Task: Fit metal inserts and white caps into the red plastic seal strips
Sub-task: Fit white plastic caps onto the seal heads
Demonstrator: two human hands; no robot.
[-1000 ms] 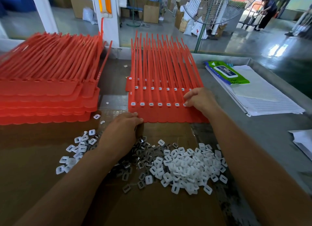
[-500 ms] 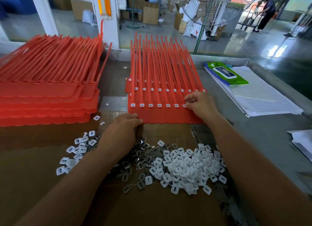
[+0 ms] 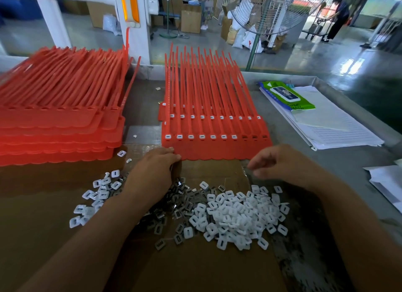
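red plastic seal strips sit in the middle of the frame, heads toward us and tails running up to the top. on the front row we count seven fitted, while the three sockets at the right end look bare.

our left hand rests on the near left corner of that sheet with its fingers curled down over the edge. we can't tell if it's got an insert tucked in there. our right hand hangs just above the cardboard at centre right, fingers loosely bent, nothing in it as far as we can see.

where we think this can go sideways:
- the metal inserts and white caps lie in one mingled heap at lower centre, so a quick grab could bring up the wrong piece, or two at once.
- capping a socket with no insert under it would be easy to do, and the cap would hide the miss.
- if the left hand lifts, pressing on the right end could skid the sheet across the tabletop.
- a cap pushed in tilted might sit proud.
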